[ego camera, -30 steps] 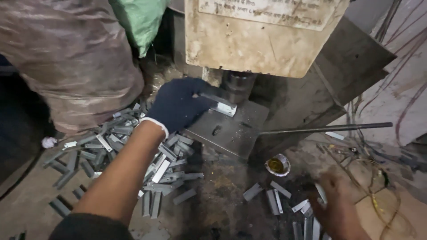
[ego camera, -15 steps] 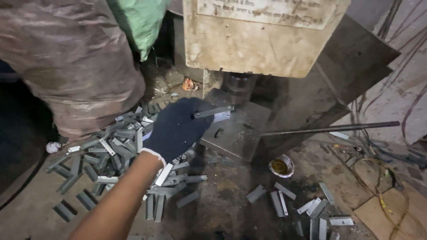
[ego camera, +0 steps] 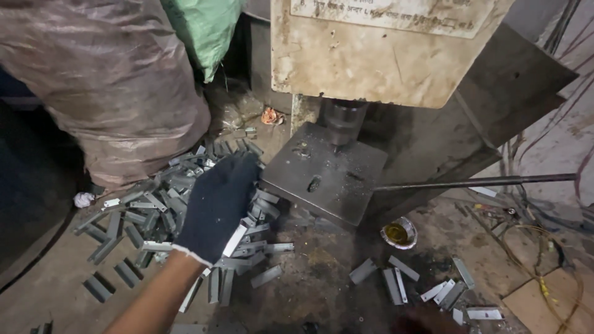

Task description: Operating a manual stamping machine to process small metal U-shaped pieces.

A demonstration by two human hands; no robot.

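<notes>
My left hand (ego camera: 216, 207), in a dark blue knit glove with a white cuff, lies palm down on a heap of small grey metal strips (ego camera: 154, 213) just left of the press plate (ego camera: 325, 176). Its fingertips reach the strips beside the plate's left edge. A pale strip (ego camera: 235, 240) pokes out from under the palm, and the fingers hide whether they grip anything. The plate has a slot in its middle and is bare under the round punch (ego camera: 341, 120). Only a dark blurred sliver of my right hand (ego camera: 427, 323) shows at the bottom edge.
The press's stained cream housing (ego camera: 383, 49) hangs over the plate. A long steel rod (ego camera: 476, 182) runs right from the plate. A small dish of yellow oil (ego camera: 397, 234) and more loose strips (ego camera: 433, 284) lie lower right. A brown sack (ego camera: 105, 80) and tangled wires (ego camera: 544, 247) flank the floor.
My left hand has drawn back from the press plate, where it held a strip under the punch, down and left onto the heap. The plate now lies bare.
</notes>
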